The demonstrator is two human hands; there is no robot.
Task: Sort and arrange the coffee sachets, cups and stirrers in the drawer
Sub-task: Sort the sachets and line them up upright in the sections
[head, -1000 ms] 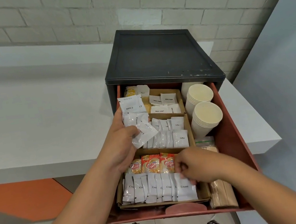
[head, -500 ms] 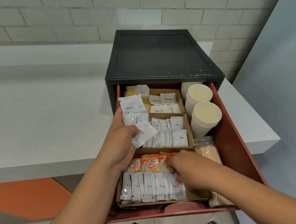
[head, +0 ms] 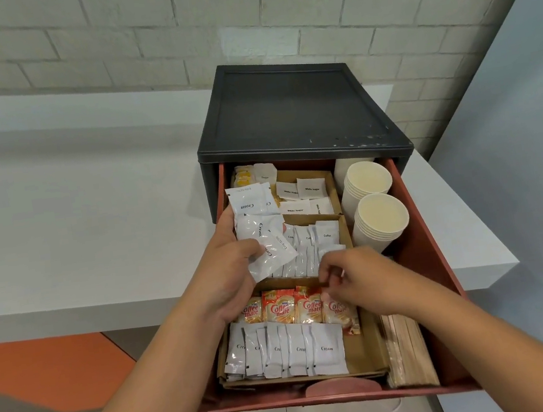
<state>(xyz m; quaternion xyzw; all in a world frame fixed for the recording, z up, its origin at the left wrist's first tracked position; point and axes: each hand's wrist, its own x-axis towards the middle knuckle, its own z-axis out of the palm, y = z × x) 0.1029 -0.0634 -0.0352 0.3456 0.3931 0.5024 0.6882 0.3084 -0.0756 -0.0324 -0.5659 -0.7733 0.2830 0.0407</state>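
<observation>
The red drawer [head: 423, 255] stood pulled out of a black cabinet [head: 285, 110] on a white counter [head: 91, 212]. The left hand [head: 233, 280] was positioned over the drawer's left side, thumb and fingers clamped on a fanned bunch of white cream sachets [head: 259, 228] held above the middle compartment. The right hand [head: 359, 280] was located at the centre of the drawer, fingers curled at the far edge of a row of Coffee mate sachets [head: 290, 308]; whether it held one of them could not be determined. Just near of that row, a rank of cream sachets [head: 299, 350] lay overlapped in a cardboard tray [head: 365, 356]. Coffee sachets [head: 325, 233] occupied the middle tray, and white sugar sachets [head: 299, 190] the far tray. Two stacks of paper cups [head: 382, 219] lay tilted, mouths facing near, on the far right. A bundle of wooden stirrers [head: 406, 350] lay along the near right wall, beside the cardboard tray.
</observation>
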